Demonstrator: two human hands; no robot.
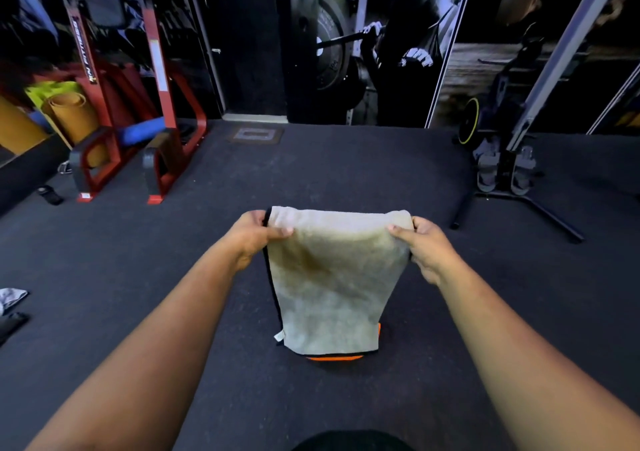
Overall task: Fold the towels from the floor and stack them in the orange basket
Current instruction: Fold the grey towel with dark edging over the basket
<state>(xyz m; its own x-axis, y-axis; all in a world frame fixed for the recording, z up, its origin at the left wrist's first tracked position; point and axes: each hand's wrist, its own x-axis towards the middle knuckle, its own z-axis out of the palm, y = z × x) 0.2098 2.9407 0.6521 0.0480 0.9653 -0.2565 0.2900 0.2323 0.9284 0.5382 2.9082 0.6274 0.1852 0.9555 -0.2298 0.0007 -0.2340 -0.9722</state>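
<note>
A pale beige towel (332,277) with a dark edge trim and a brownish stain hangs in front of me, folded over at the top. My left hand (254,234) pinches its top left corner and my right hand (424,246) pinches its top right corner. Both arms reach forward at about the same height. Below the towel's lower edge a thin strip of the orange basket (334,358) shows on the dark floor; the towel hides most of it.
A red exercise frame (156,111) stands at the back left with rolled mats (69,115) behind it. A black metal stand (512,187) sits at the right. A grey cloth (12,296) lies on the floor at the far left edge.
</note>
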